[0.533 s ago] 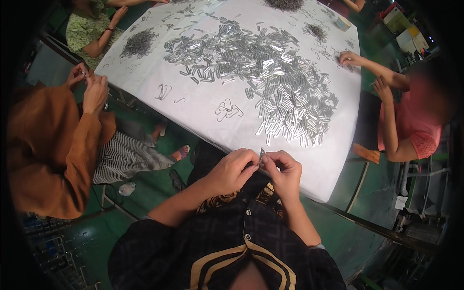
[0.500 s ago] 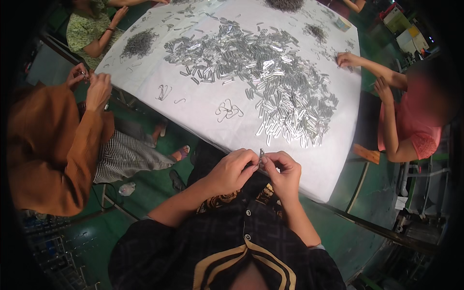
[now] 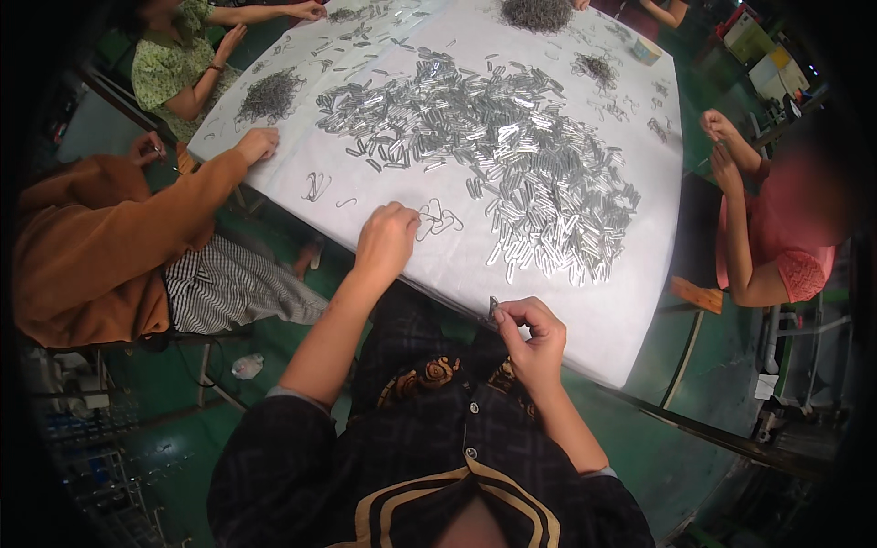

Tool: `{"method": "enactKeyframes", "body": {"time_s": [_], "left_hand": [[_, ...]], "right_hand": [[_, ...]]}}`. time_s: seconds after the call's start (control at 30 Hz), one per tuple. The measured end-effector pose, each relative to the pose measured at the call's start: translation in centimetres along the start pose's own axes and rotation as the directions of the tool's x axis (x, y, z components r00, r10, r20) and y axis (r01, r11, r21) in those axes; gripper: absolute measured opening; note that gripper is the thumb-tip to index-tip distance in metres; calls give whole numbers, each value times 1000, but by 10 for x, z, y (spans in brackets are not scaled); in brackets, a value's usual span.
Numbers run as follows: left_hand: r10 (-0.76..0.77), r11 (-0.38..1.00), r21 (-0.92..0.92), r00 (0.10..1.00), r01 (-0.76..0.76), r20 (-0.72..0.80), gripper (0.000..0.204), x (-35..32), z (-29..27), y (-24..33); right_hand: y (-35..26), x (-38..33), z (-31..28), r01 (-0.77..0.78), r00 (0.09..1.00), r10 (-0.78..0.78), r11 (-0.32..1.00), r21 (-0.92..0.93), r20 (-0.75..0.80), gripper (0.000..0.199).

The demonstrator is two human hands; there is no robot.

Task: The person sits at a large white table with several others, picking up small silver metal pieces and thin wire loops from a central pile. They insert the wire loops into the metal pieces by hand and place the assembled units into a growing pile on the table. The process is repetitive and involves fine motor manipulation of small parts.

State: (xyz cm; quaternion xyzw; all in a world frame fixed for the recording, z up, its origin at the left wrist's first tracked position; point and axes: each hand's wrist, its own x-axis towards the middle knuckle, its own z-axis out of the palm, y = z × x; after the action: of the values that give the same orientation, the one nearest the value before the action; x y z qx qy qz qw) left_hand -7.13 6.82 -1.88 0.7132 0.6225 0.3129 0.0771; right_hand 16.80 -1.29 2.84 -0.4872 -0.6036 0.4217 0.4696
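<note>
My left hand [image 3: 385, 239] reaches out over the white-covered table [image 3: 621, 320] and rests its fingertips on a small cluster of bent wire hooks [image 3: 438, 219]. My right hand [image 3: 533, 333] stays near the table's front edge, pinching a small silver metal piece [image 3: 493, 306] between thumb and fingers. A wide heap of silver metal clips [image 3: 512, 155] covers the middle of the table, just beyond both hands.
A person in an orange top [image 3: 82, 247] sits at the left with a hand [image 3: 256, 143] on the table. Another in a green top [image 3: 174, 64] sits beyond, one in pink [image 3: 776, 237] at the right. Dark wire piles [image 3: 270, 95] lie at the far edges. The floor is green.
My left hand left the right one and stretched forward to the wire hooks on the table. My right hand kept the metal piece. The orange-sleeved person put a hand on the table.
</note>
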Motion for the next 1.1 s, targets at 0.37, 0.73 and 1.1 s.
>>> {"method": "enactKeyframes", "body": {"time_s": [0.37, 0.73, 1.1], "left_hand": [[-28, 872, 479, 966, -102, 257, 7, 34, 19, -1], [-185, 777, -509, 907, 371, 379, 5, 17, -20, 23], [-95, 549, -756, 925, 356, 367, 6, -48, -37, 96]], "right_hand": [[4, -1, 1, 40, 999, -40, 999, -12, 10, 3], [6, -2, -1, 32, 999, -33, 999, -28, -8, 3], [-1, 4, 5, 130, 991, -132, 984, -120, -9, 5]]}}
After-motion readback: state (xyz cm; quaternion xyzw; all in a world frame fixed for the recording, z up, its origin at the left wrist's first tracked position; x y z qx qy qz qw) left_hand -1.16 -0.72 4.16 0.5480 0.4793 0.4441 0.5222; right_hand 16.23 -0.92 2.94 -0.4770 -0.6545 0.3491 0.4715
